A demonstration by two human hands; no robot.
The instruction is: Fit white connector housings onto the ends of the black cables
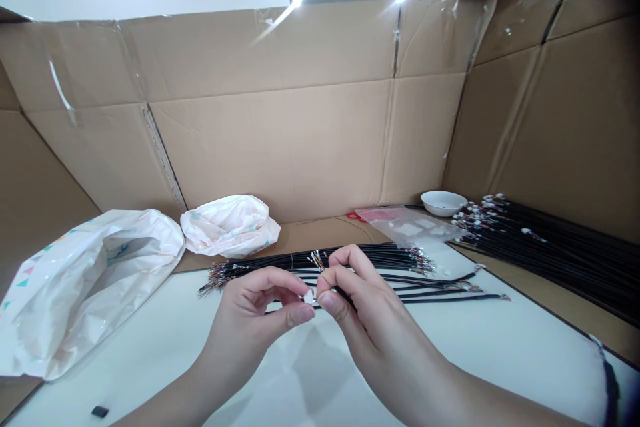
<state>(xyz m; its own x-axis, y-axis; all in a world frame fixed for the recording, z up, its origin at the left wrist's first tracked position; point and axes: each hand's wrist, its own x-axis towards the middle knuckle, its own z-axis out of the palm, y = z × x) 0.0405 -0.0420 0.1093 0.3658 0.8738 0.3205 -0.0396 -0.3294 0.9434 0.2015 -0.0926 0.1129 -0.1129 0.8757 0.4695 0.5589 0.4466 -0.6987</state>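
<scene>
Between the thumb and forefinger of my left hand (pixel 263 313) is a small white connector housing (pixel 309 297). My right hand (pixel 363 307) is closed around the end of a black cable, and the cable's thin coloured wires (pixel 317 260) fan out above the fingers. The fingertips of both hands almost meet, with the housing close to my right thumb. Whether a wire enters the housing is too small to tell. Behind the hands lies a bundle of black cables (pixel 260 265) with bare coloured wire ends, and several single cables (pixel 440 297) lie in front of it.
White plastic bags (pixel 145 240) stand at the left. A clear plastic bag (pixel 410 227) and a white bowl (pixel 443 203) are at the back right, beside a pile of black cables (pixel 565 247) with white connectors. Cardboard walls (pixel 280 140) surround the white tabletop (pixel 165 320). A small black piece (pixel 100 411) lies front left.
</scene>
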